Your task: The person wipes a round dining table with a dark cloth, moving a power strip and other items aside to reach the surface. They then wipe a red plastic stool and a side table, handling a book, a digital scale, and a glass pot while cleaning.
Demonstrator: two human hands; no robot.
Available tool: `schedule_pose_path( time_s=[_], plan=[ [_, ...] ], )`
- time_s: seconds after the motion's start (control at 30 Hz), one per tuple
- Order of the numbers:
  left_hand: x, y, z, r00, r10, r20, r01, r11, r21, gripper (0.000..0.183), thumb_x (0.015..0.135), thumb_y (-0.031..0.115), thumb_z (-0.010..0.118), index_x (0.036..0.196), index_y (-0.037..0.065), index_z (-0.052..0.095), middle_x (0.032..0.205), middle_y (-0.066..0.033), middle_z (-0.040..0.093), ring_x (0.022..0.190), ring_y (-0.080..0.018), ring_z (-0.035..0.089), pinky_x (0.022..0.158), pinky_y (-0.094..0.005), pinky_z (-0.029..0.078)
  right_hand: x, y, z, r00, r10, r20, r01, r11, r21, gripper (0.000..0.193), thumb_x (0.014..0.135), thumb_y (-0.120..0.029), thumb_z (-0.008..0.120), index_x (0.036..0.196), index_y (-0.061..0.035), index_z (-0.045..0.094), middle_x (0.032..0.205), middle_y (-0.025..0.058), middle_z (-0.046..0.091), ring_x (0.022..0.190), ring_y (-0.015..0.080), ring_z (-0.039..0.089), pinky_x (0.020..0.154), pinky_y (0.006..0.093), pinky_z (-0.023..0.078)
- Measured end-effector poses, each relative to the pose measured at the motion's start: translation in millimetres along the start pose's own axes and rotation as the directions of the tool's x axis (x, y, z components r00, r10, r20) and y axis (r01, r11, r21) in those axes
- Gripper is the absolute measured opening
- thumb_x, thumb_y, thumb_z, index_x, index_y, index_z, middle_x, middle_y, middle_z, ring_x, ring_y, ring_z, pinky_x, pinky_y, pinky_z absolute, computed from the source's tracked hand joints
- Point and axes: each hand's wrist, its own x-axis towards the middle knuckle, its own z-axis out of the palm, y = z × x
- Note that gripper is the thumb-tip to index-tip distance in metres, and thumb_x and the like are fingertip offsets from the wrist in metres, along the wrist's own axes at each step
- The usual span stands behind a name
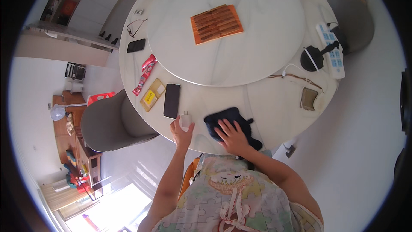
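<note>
A round white marble-look table [274, 103] stands on a pale glossy tiled floor [369, 146], with a grey upholstered chair [107, 124] at its left and another grey chair [354, 17] at its far right. Left of the table sits a low wooden cabinet [68, 137]; bright daylight glares off the floor below it.

Bright daylight, overexposed glare on floor lower left; strong fisheye bending, black vignette corners.
</note>
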Motion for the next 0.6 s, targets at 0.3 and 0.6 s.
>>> schedule_pose_path(
  time_s=[0.3, 0.6],
  plan=[
    [-1.3, -33.3, -27.7, 0.99, 0.067, 0.125, -0.023, 0.946, -0.324, 0.06, 0.073, 0.015, 0.074, 0.126, 0.003, 0.05, 0.105, -0.0138, 0.056, 0.097, -0.0265, 0.056, 0.083, -0.0376, 0.047, 28.9, 50.6, -10.9, 0.675, 0.62, -0.399, -0.738, 0.576, -0.353, 0.064, 0.087, -0.04, 0.051, 0.14, -0.0057, 0.038, 0.149, 0.0212, 0.028, 0.137, 0.0398, 0.027, 0.104, 0.0582, 0.026],
    [-19.2, -95.0, -73.9, 0.989, 0.055, 0.139, 0.009, 0.905, -0.426, 0.059, 0.074, 0.015, 0.075, 0.126, 0.003, 0.051, 0.105, -0.0116, 0.057, 0.091, -0.0216, 0.058, 0.076, -0.0333, 0.05, 167.5, -15.6, 47.0, 0.688, 0.63, -0.361, -0.72, 0.657, -0.225, 0.059, 0.088, -0.039, 0.051, 0.13, 0.0028, 0.045, 0.142, 0.0247, 0.035, 0.135, 0.0398, 0.028, 0.106, 0.0594, 0.022]
  ],
)
